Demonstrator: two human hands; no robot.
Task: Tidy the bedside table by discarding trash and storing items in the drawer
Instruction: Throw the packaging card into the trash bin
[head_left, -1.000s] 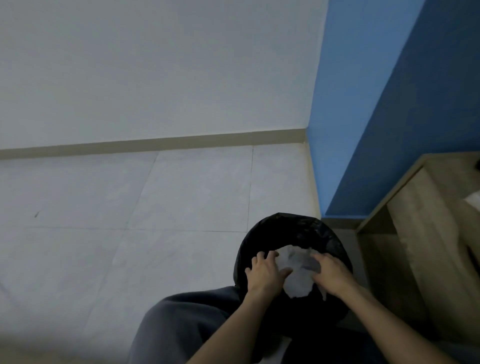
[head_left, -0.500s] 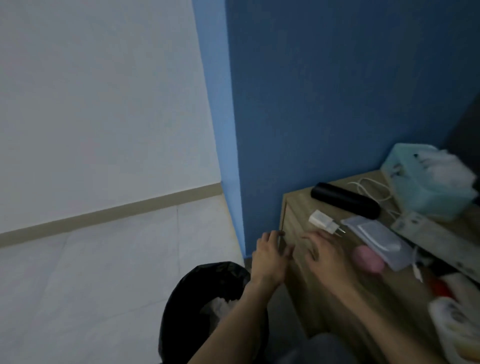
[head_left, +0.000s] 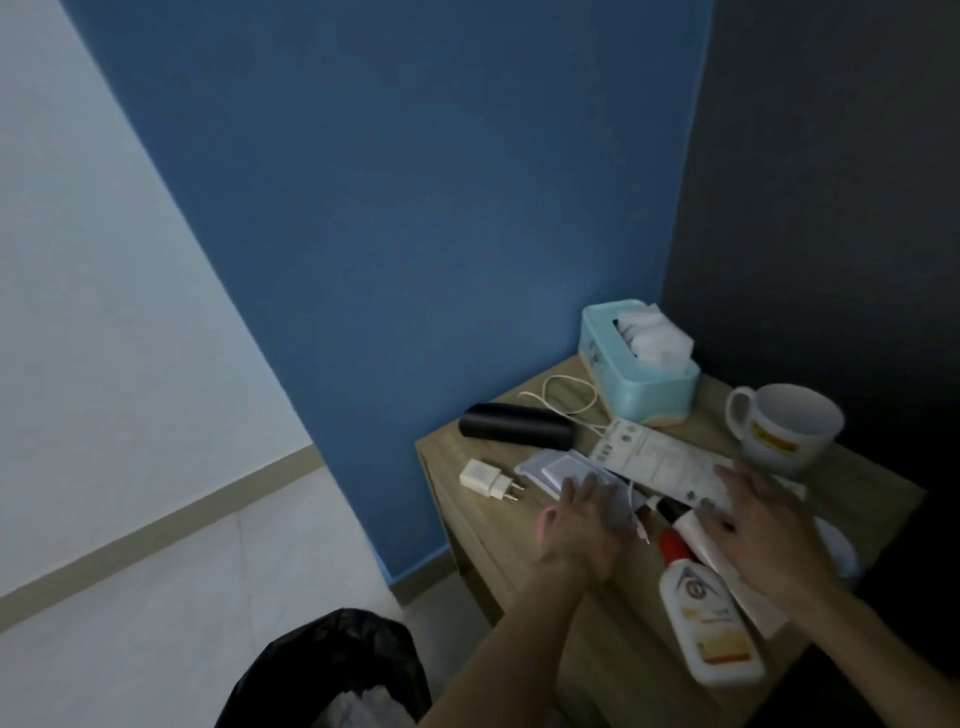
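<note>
Blue-walled corner, cluttered desk (head_left: 639, 639): left hand (head_left: 582, 525) and right hand (head_left: 763, 525) empty, fingers spread above paper slip (head_left: 660, 462), likely selecting next item.

1. The teal plastic tissue box (head_left: 639, 387) stands at the wooden desk's (head_left: 488, 530) back, the white ceramic mug (head_left: 784, 423) to its right.
2. The black cylinder (head_left: 514, 427) lies left of the box, the white charger plug (head_left: 485, 477) before it.
3. The black-lined bin (head_left: 332, 670) stands on the floor, left of the desk.
</note>
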